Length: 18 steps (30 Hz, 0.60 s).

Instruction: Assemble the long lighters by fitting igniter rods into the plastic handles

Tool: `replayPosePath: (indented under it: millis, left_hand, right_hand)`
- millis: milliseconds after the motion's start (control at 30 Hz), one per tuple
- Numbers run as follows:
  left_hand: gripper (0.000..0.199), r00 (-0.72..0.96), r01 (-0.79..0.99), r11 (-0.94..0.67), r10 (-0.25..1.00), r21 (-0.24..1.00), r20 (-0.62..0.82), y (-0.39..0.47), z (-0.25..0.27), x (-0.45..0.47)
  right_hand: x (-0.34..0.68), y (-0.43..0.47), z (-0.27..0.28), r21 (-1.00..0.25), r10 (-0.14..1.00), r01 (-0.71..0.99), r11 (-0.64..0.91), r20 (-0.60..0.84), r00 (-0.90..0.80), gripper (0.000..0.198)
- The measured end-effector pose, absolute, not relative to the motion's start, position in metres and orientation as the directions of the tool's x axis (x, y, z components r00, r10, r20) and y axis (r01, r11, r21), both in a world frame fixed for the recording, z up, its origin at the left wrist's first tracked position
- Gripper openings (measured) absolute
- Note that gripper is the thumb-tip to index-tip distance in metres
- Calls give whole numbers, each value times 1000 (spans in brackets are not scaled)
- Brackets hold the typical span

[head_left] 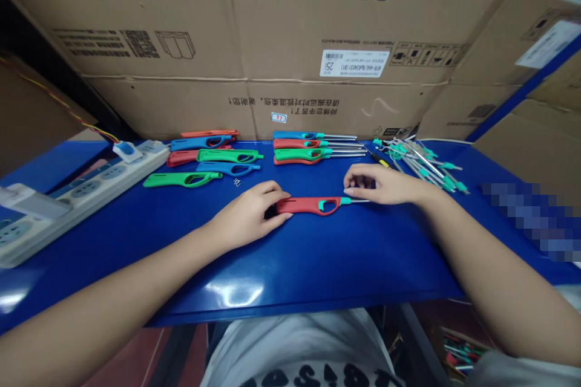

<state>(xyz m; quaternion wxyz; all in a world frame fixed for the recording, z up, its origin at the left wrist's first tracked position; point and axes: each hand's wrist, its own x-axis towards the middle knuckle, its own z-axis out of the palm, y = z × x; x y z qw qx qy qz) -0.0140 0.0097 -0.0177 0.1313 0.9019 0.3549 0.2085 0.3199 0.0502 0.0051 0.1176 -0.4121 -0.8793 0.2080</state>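
Note:
A red long-nosed lighter [308, 205] with a teal trigger and a metal tube lies crosswise on the blue table in front of me. My left hand [254, 211] grips the butt of its handle between thumb and fingers. At the other end, my right hand [379, 184] has its fingers curled and its thumb by the metal tube near the teal collar. Whether those fingers pinch the tube is hard to make out. Behind it lies a stack of lighters [302, 153] in blue, red and green, with their tubes pointing right.
Several coloured handle shells [184, 179] lie at the back left, beside a white power strip [86, 193]. Metal tubes with teal parts [429, 163] are heaped at the back right near a screwdriver [380, 160]. A large cardboard sheet [254, 42] stands along the back.

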Motion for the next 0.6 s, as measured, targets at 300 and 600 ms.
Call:
replayPosePath:
  millis: [300, 600]
  left_hand:
    - [34, 669, 586, -715, 692, 382, 269, 4, -13, -12]
    - [33, 684, 584, -731, 677, 352, 272, 1, -18, -9]
  right_hand:
    - [354, 73, -6, 66, 987, 996, -61, 152, 51, 38]
    - [338, 64, 17, -308, 661, 939, 150, 738, 136, 20]
